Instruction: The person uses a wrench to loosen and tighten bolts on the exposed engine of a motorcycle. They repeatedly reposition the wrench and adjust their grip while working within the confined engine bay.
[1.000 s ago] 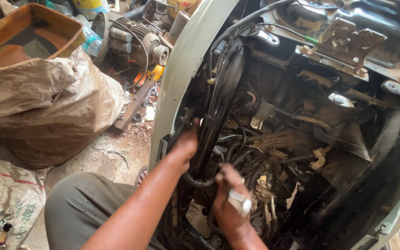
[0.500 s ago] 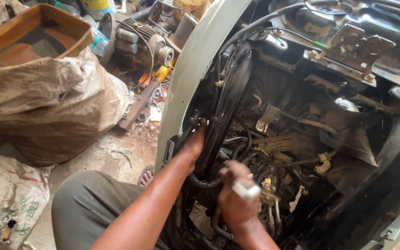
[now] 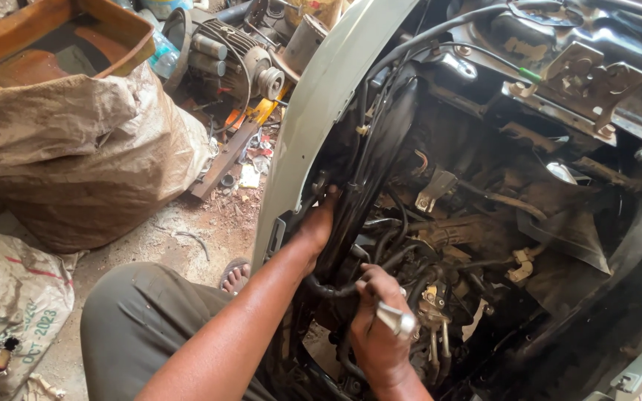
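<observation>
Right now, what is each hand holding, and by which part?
The right hand grips a shiny metal tool by its handle. The left hand reaches behind the black hoses; whether it holds anything cannot be told.

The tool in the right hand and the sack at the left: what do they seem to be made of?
The tool in the right hand looks like bright polished metal, likely steel: it shines silver. The sack looks like coarse woven fibre or plastic weave, brown and dull, with soft creases; which of the two is unclear.
</observation>
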